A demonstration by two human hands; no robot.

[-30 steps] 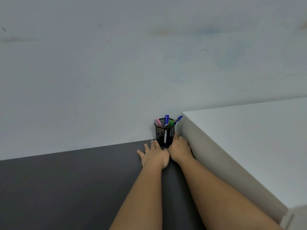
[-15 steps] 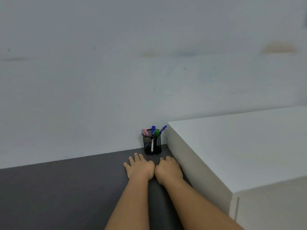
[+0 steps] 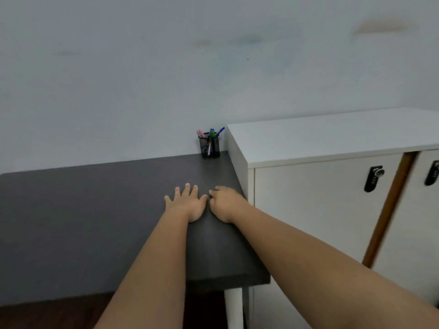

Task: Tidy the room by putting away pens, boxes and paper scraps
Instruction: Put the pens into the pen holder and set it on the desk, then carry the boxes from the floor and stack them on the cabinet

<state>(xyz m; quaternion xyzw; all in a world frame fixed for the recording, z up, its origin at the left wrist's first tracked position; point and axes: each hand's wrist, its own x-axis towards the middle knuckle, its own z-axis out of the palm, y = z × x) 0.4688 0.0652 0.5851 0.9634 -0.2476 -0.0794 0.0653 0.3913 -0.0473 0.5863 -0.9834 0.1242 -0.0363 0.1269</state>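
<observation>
A black mesh pen holder (image 3: 210, 146) stands upright in the far right corner of the dark grey table (image 3: 83, 222), against the wall. Several pens stick out of it, pink, green and blue. My left hand (image 3: 187, 202) lies flat on the table with its fingers spread and holds nothing. Right beside it, my right hand (image 3: 224, 202) rests on the table with its fingers curled under and nothing visible in it. Both hands are well short of the holder.
A white cabinet (image 3: 332, 138) stands flush against the table's right side, taller than the table. Its doors carry black locks (image 3: 373, 178). A white table leg (image 3: 234, 307) shows under the near right corner. A pale wall runs behind.
Both hands have drawn back from the pen holder toward me. The right hand has left the holder's side. The view has pulled back, showing the table's front edge and the cabinet doors.
</observation>
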